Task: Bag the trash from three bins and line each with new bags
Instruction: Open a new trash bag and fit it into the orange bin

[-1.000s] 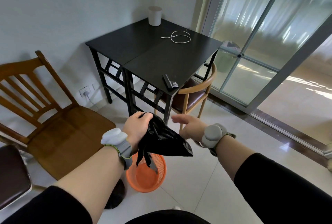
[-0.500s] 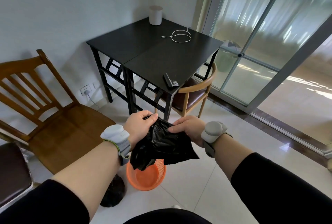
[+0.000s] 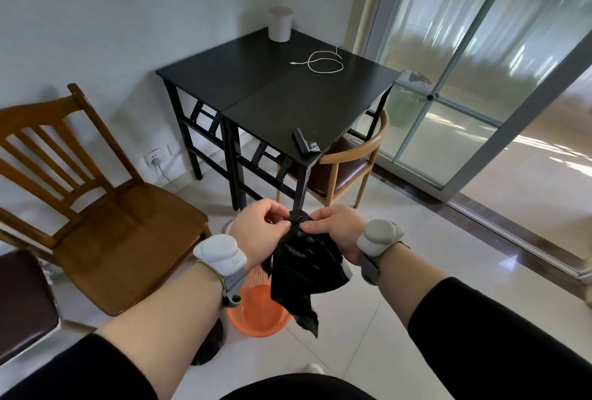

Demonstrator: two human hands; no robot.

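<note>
Orange mesh bin (image 3: 260, 313) stands unlined on the floor below a black trash bag (image 3: 306, 271), which the left hand (image 3: 264, 233) and right hand (image 3: 336, 229) pinch together at its gathered top. Judging by this, lining is not yet done here, and a green bin (image 3: 405, 104) behind the glass door holds a bag.

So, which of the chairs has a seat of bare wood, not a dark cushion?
The slat-back chair at the left, beside the black table. The round-backed chair tucked under the table has a dark padded seat.
</note>
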